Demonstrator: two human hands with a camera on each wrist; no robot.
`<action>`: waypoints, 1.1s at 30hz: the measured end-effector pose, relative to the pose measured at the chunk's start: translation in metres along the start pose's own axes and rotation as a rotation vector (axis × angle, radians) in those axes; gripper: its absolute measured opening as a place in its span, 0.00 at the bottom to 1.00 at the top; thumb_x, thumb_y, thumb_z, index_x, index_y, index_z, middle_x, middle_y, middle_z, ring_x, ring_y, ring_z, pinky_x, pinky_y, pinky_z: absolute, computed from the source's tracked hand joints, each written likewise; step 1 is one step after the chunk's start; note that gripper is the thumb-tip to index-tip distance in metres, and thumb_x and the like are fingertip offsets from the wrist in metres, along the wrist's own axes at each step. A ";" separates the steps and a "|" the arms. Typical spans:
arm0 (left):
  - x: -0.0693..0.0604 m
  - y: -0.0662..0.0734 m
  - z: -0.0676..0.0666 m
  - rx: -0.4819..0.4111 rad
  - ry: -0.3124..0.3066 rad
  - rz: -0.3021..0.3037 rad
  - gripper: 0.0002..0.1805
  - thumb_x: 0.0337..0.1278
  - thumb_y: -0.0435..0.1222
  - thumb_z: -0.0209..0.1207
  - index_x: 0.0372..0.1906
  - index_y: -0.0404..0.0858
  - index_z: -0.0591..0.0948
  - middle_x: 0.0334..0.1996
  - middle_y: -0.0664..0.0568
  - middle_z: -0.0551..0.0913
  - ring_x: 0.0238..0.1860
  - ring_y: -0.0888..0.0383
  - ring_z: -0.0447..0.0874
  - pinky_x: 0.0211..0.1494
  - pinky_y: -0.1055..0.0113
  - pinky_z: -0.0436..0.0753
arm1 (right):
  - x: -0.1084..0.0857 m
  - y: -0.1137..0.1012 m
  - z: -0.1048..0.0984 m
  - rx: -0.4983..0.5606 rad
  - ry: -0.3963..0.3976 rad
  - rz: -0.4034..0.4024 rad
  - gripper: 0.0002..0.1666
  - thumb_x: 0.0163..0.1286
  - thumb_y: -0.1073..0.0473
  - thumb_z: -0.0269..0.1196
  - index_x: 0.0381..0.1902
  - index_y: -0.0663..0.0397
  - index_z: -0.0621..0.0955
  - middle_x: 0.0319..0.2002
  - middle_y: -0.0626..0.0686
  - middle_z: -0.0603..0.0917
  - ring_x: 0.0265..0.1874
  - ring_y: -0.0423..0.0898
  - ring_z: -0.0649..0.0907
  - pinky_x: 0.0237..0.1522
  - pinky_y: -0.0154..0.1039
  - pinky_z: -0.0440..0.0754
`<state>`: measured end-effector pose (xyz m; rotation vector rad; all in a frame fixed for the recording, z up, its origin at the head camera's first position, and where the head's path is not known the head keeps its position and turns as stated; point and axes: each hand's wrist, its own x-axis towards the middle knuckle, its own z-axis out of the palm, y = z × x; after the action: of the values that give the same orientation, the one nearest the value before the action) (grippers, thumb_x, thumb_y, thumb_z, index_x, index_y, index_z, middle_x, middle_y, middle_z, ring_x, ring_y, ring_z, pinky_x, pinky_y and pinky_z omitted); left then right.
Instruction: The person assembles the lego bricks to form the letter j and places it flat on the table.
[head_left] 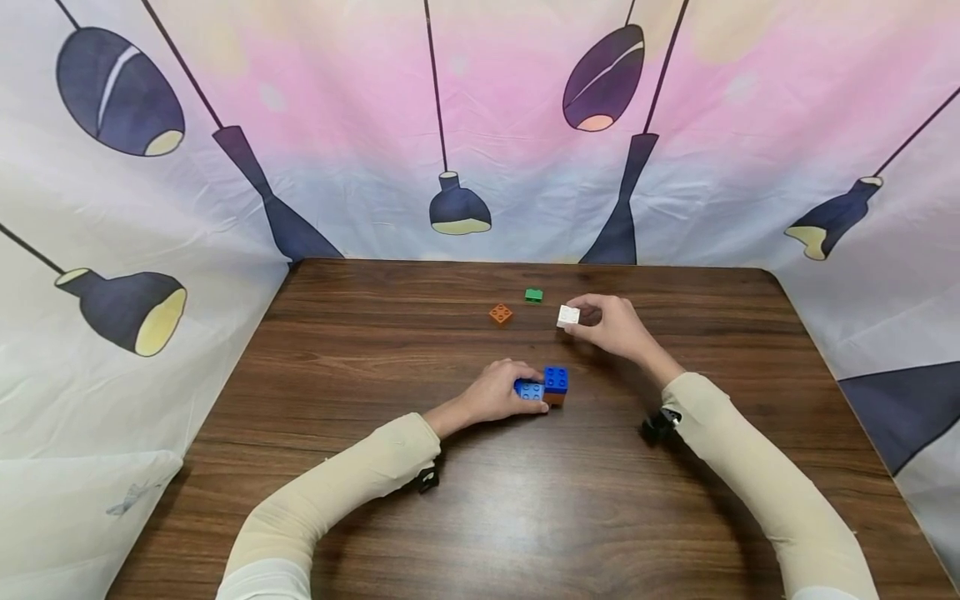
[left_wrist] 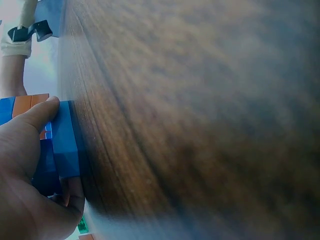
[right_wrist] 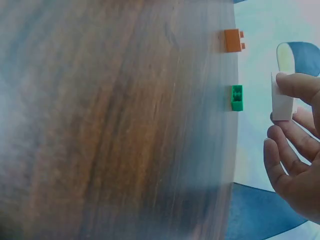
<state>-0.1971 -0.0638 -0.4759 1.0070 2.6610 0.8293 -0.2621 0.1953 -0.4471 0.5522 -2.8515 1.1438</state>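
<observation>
My left hand [head_left: 497,392] grips a joined block of toy building bricks near the middle of the table. Light blue bricks [head_left: 532,392] lie between its thumb and fingers, and a dark blue brick [head_left: 556,378] over an orange one [head_left: 555,399] sticks out to the right. Seen from the left wrist, the thumb lies across the blue brick [left_wrist: 65,140], and part of the block is hidden behind the hand. Farther back, my right hand [head_left: 617,327] pinches a white brick [head_left: 568,317]. The right wrist view shows this white brick [right_wrist: 283,102] held off the tabletop between thumb and fingers.
Two loose bricks lie toward the back of the brown wooden table [head_left: 360,325]: an orange square one [head_left: 501,313] and a small green one [head_left: 533,295]. A cloth printed with lamps [head_left: 360,167] hangs behind the table and along its sides.
</observation>
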 end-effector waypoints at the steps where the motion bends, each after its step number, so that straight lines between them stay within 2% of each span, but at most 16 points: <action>1: 0.000 0.000 0.000 0.001 0.001 0.001 0.26 0.58 0.52 0.71 0.57 0.41 0.86 0.55 0.51 0.87 0.49 0.56 0.80 0.52 0.60 0.75 | -0.002 -0.001 0.000 -0.003 0.002 -0.009 0.26 0.67 0.47 0.72 0.59 0.51 0.84 0.48 0.57 0.87 0.43 0.52 0.87 0.45 0.52 0.83; 8: 0.001 -0.002 0.001 0.006 0.008 0.003 0.27 0.57 0.53 0.71 0.57 0.42 0.87 0.55 0.50 0.87 0.49 0.55 0.80 0.53 0.59 0.75 | -0.013 -0.012 -0.002 0.007 0.030 -0.052 0.24 0.65 0.49 0.73 0.57 0.51 0.85 0.45 0.54 0.87 0.39 0.49 0.86 0.42 0.49 0.83; 14: 0.001 -0.003 0.002 0.009 0.008 0.010 0.27 0.57 0.53 0.71 0.57 0.41 0.86 0.55 0.50 0.87 0.51 0.54 0.81 0.55 0.56 0.75 | -0.024 -0.024 -0.003 0.005 0.058 -0.106 0.24 0.65 0.49 0.74 0.56 0.50 0.85 0.47 0.53 0.87 0.43 0.49 0.84 0.40 0.47 0.81; 24: 0.001 -0.003 0.002 0.007 0.017 0.029 0.26 0.57 0.52 0.71 0.55 0.41 0.87 0.52 0.51 0.88 0.45 0.58 0.80 0.48 0.63 0.75 | -0.039 -0.038 -0.002 0.016 0.057 -0.146 0.23 0.65 0.50 0.74 0.56 0.49 0.86 0.49 0.52 0.87 0.44 0.49 0.86 0.39 0.46 0.84; 33: 0.001 -0.002 0.001 -0.002 0.014 0.033 0.26 0.58 0.52 0.71 0.56 0.40 0.87 0.52 0.51 0.88 0.44 0.58 0.80 0.48 0.63 0.75 | -0.053 -0.048 0.001 0.009 0.054 -0.188 0.23 0.65 0.50 0.74 0.56 0.47 0.86 0.48 0.50 0.87 0.43 0.46 0.83 0.40 0.44 0.82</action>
<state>-0.1986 -0.0642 -0.4782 1.0513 2.6609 0.8487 -0.1963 0.1792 -0.4236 0.7584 -2.6829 1.1219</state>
